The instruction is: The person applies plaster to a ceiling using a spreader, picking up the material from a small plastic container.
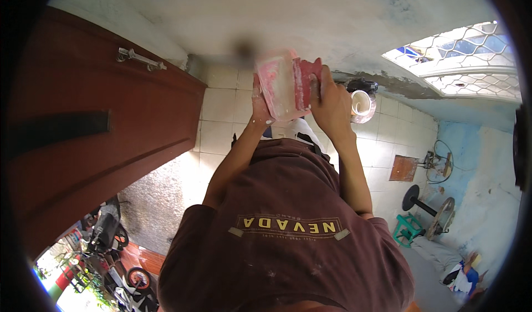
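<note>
Tray [285, 116]: left hand [260, 105] clasps left edge; right hand [331, 102] grips scraper [307, 84], likely working paste [284, 87]; next move needs steady tray.

Door [138, 107] left, tray [267, 90] centre — scraper [306, 84] at its right, container [354, 98] farther right

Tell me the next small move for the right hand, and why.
The right hand should probably draw the red scraper lightly across the pink tray: white residue lines the scraper's edge, and the left hand holds the tray right by it.
</note>
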{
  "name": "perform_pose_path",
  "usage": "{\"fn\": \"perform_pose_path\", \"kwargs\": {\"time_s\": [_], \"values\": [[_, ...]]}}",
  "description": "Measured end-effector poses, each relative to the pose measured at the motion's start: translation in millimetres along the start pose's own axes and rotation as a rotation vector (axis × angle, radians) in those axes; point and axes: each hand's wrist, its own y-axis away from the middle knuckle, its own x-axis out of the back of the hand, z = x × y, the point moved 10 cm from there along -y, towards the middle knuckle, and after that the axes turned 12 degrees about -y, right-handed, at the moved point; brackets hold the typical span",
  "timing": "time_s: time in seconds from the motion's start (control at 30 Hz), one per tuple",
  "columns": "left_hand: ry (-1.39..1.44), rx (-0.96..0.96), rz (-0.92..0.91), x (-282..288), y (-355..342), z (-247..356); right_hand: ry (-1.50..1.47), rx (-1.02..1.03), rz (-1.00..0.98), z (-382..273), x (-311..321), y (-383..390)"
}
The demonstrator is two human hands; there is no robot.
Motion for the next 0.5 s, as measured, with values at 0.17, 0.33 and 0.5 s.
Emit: {"fn": "perform_pose_path", "kwargs": {"time_s": [0.17, 0.33, 0.5], "values": [[0.449, 0.168, -0.394, -36, 4, -17, 0.207, 0.041, -0.017, 25, -33, -12], [0.097, 0.102, -0.111, -7, -18, -28, 0.204, -0.010, -0.046, 22, -21, -18], [-0.007, 0.077, -0.082, 2, -27, -25, 0.157, 0.017, -0.042, 6, -17, -16]]}}
